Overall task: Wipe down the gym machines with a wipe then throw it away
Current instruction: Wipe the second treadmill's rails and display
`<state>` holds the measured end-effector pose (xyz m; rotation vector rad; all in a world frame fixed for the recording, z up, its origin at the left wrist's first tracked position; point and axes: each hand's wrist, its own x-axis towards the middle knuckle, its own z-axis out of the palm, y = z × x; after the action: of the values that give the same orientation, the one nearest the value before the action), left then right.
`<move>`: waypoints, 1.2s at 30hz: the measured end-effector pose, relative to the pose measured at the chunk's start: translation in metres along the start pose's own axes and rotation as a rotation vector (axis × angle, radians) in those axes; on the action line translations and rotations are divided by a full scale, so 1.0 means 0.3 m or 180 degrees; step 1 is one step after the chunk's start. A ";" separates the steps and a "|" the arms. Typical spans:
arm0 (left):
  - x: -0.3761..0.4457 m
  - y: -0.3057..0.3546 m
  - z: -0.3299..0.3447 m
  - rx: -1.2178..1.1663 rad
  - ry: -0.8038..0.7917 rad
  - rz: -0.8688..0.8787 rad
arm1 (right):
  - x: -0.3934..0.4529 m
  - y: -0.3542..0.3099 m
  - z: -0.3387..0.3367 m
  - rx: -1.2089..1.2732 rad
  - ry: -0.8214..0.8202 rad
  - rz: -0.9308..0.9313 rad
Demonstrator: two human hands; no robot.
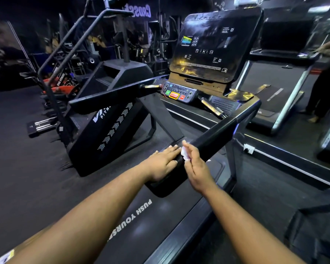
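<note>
A black treadmill stands in front of me, and its padded right handrail (215, 137) runs from the console down toward me. My left hand (165, 162) lies flat with straight fingers on the near end of that rail. My right hand (195, 167) presses a small white wipe (184, 153) against the side of the rail, with the fingers straight along it. Most of the wipe is hidden under the palm. The treadmill's console screen (215, 44) and button panel (178, 92) sit further up.
A black stair-climber machine (111, 111) stands to the left. The treadmill belt (141, 216) below my arms reads "PUSH YOURS...". Another treadmill (286, 86) is at the right, where a person (322, 88) stands. Dark gym floor spreads on the left.
</note>
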<state>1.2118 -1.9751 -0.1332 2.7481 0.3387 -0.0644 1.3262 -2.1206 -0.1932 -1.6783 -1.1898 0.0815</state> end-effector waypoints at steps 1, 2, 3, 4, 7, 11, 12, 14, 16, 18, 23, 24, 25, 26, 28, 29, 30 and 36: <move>0.002 0.001 0.002 0.0017 -0.0011 0.0009 | 0.006 0.017 -0.023 -0.0065 0.0064 0.0042; 0.005 -0.002 0.003 0.0023 -0.0008 0.0008 | 0.018 0.029 -0.040 -0.0232 0.0174 0.0076; 0.005 -0.003 0.001 0.0021 -0.0002 0.0008 | 0.032 0.042 -0.048 -0.0378 0.0332 0.0127; 0.009 -0.003 0.003 0.0015 -0.0007 0.0018 | 0.041 0.054 -0.051 -0.0507 0.0525 0.0225; 0.004 -0.004 0.001 -0.0006 -0.0011 0.0038 | 0.051 0.059 -0.013 -0.0485 0.1175 0.0642; 0.002 -0.004 -0.001 -0.0059 0.0020 0.0040 | -0.050 -0.002 0.145 -0.0156 0.1266 0.0587; 0.002 -0.003 0.000 -0.0076 0.0024 0.0042 | -0.087 -0.024 0.183 -0.0125 0.1117 0.0503; 0.001 -0.002 0.001 -0.0080 0.0022 0.0051 | -0.136 -0.032 0.230 -0.0172 0.0846 0.0426; -0.002 -0.001 0.000 -0.0062 0.0017 0.0063 | -0.115 -0.008 0.212 -0.0344 0.0752 0.0561; -0.003 -0.003 -0.001 -0.0044 0.0026 0.0073 | -0.046 0.029 0.162 -0.0338 0.0833 0.0895; 0.000 -0.002 -0.002 -0.0002 -0.0013 0.0096 | 0.024 0.035 0.125 0.0147 0.1036 0.1071; 0.004 -0.001 -0.001 -0.0003 -0.0017 0.0106 | -0.004 0.015 0.163 0.0233 0.1064 0.0944; 0.004 -0.003 -0.003 -0.0015 -0.0031 0.0112 | -0.039 -0.017 0.208 0.0347 0.1071 0.0875; 0.009 -0.003 -0.003 -0.0037 -0.0048 0.0123 | -0.075 -0.044 0.249 0.0454 0.1070 0.0862; 0.014 -0.006 -0.003 -0.0084 -0.0069 0.0126 | -0.106 -0.074 0.294 0.0620 0.1087 0.0994; 0.017 -0.006 -0.003 -0.0099 -0.0089 0.0119 | -0.091 -0.069 0.293 0.0684 0.1116 0.1125; 0.018 -0.008 -0.002 -0.0099 -0.0107 0.0115 | -0.068 -0.057 0.283 0.0745 0.1178 0.1274; 0.026 -0.019 -0.001 -0.0008 -0.0191 0.0150 | 0.042 0.013 0.146 0.1285 0.1479 0.2121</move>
<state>1.2180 -1.9682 -0.1355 2.7435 0.2577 -0.1338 1.3107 -2.0814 -0.2108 -1.5472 -0.2186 0.3034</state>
